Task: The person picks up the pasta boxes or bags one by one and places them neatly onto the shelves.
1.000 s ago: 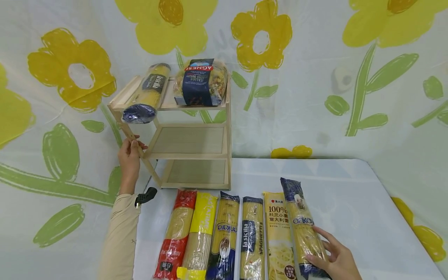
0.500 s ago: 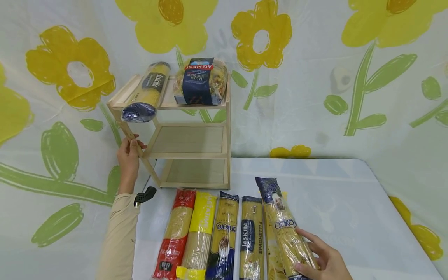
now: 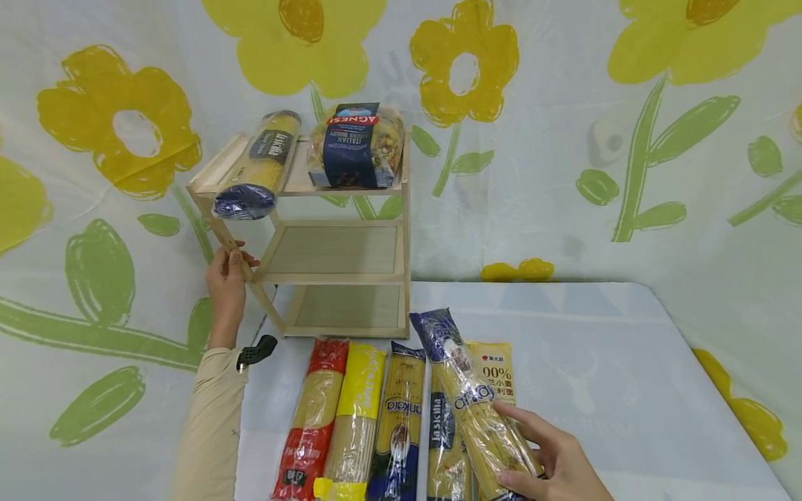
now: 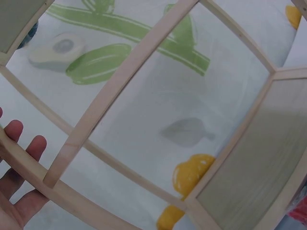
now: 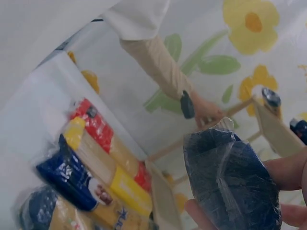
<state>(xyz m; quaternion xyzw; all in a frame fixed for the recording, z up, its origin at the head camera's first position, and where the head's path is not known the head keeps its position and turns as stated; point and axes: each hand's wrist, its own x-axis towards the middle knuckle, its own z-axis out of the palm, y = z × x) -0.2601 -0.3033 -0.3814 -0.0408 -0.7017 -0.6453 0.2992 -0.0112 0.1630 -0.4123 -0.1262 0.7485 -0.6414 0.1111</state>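
Observation:
My left hand grips the front left post of a wooden three-tier shelf; in the left wrist view its fingers curl around the wood. With my right hand I hold a blue-ended pack of spaghetti, tilted with its far end to the left. It passes above the la Sicilia spaghetti pack and the cream-coloured pasta pack, covering part of both. The held pack's dark blue end fills the lower right wrist view, with fingers on both sides.
On the shelf's top tier lie another la Sicilia pack, jutting past the front, and an Agnesi pasta bag. A red pack, a yellow pack and an Ankara pack lie in a row on the white table.
My right hand has carried the spaghetti pack leftward, from beside the cream-coloured pack to across it and the la Sicilia pack. The left hand keeps its grip on the shelf post.

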